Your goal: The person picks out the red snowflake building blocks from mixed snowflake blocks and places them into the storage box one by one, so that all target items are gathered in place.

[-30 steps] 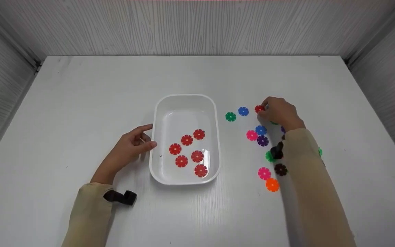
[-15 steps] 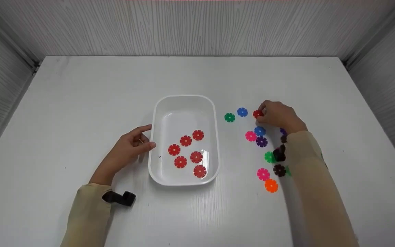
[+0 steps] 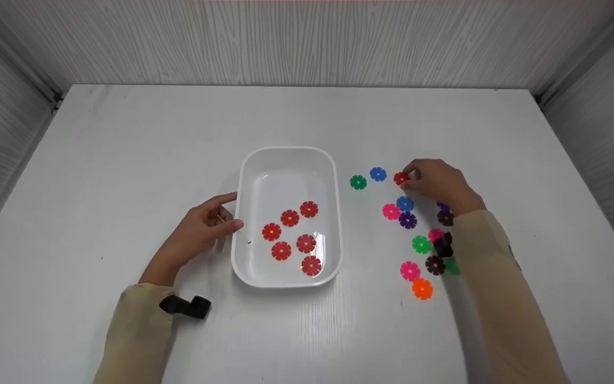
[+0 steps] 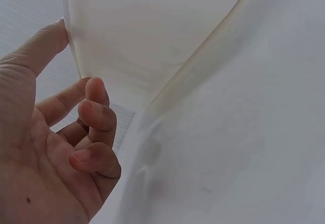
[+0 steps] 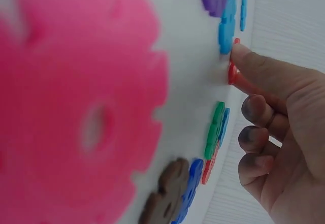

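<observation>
At the left rim of the white tray [image 3: 287, 284], my left hand [image 3: 195, 237] holds on with thumb and index finger. The left wrist view shows that hand's other fingers [image 4: 99, 117] loosely curled beside the tray's outer wall [image 4: 147, 36]. Inside the tray lie several red notched discs [image 3: 290, 217], flat and apart. To the right, my right hand [image 3: 437, 181] pinches another red notched disc [image 3: 400, 178] by its edge, at the table surface. The right wrist view shows this red disc [image 5: 232, 74] between thumb and index finger; its other fingertips [image 5: 254, 137] are curled.
A green disc [image 3: 358, 182] and a blue disc [image 3: 378, 174] lie between tray and right hand. Nearer are pink [image 3: 390, 212], purple [image 3: 408, 220], bright green [image 3: 421, 245], dark brown [image 3: 435, 265] and orange [image 3: 422, 289] discs. The right sleeve [image 3: 491, 266] partly covers others.
My right hand has drawn the red disc slightly toward me along the table. The right forearm has shifted right, uncovering a pink and a green disc. The left hand stays at the tray.
</observation>
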The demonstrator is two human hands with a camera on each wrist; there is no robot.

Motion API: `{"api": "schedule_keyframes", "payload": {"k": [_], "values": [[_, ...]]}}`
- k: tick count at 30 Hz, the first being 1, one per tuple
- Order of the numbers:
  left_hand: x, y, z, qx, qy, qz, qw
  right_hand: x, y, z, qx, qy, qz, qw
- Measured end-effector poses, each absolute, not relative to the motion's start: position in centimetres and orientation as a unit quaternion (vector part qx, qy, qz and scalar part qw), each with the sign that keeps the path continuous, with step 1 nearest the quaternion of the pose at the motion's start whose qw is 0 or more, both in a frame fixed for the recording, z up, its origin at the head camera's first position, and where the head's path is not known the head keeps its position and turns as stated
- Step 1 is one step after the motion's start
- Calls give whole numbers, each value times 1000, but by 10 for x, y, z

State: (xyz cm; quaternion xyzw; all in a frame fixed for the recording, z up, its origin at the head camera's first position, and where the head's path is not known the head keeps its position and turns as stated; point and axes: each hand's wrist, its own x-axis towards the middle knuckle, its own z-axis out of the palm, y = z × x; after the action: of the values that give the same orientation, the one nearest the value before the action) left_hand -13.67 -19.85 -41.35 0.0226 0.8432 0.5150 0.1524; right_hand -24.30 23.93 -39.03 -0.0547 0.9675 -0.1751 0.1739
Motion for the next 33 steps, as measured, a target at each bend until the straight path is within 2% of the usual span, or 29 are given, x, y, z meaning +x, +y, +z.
{"api": "schedule_keyframes", "payload": {"k": [10, 17, 26, 33], "values": [[-135, -199, -414, 17, 838, 521, 160, -242, 237, -391, -76, 974, -112, 180], [-135, -198, -415, 29, 836, 528, 147, -242, 237, -389, -100, 977, -65, 178], [-137, -196, -415, 28, 840, 520, 151, -239, 237, -379, -96, 975, -119, 163], [-137, -198, -414, 29, 841, 519, 151, -232, 217, -365, -130, 970, -121, 165]]}}
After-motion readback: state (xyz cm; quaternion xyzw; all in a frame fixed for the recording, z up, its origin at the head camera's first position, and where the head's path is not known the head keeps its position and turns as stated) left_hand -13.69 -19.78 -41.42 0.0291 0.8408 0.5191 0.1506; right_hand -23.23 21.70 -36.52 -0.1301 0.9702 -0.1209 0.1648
